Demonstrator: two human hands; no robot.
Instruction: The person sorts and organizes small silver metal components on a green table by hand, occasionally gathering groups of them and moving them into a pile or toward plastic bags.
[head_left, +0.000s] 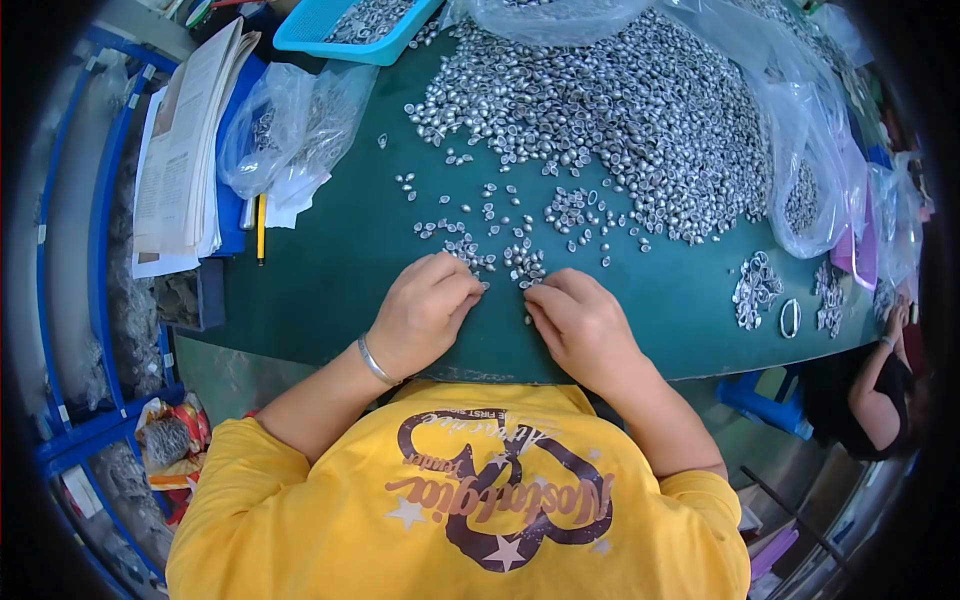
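My left hand (425, 310), a metal bangle on its wrist, is closed in a pinch, with a small silver oval metal piece (485, 286) at its fingertips. To its right, my right hand (583, 325) also pinches, its fingertips on another small silver piece (525, 284). Just beyond the fingers lie two loose clusters of the same hollow oval pieces, a left cluster (462, 250) and a right cluster (524, 262). One single piece (528, 320) rests by my right thumb. A third small group (570, 208) lies farther off.
A large heap of silver pieces (610, 110) covers the far part of the green table (340, 290). Plastic bags (800, 180) edge it. A blue basket (370, 50), papers (180, 150) and a yellow pencil (261, 230) are left. Ring-like pieces (757, 290) and another person's arm (880, 385) are right.
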